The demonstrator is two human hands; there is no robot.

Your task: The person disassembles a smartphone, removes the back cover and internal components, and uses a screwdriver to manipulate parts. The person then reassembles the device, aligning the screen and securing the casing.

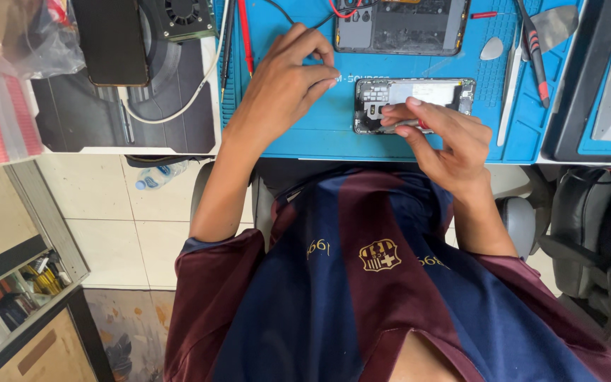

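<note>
Opened phone [414,103] under right hand [441,140] pinching a small tool [404,125], left hand [282,88] loosely curled beside it

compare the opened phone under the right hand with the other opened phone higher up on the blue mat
The near opened phone lies fully in view, while the far opened phone is cut off by the picture's top edge. The right hand holds a slim tool over the near phone; no hand touches the far one. Red wires run to the far phone, none to the near one. Both lie back off on the blue mat, insides showing.
</note>
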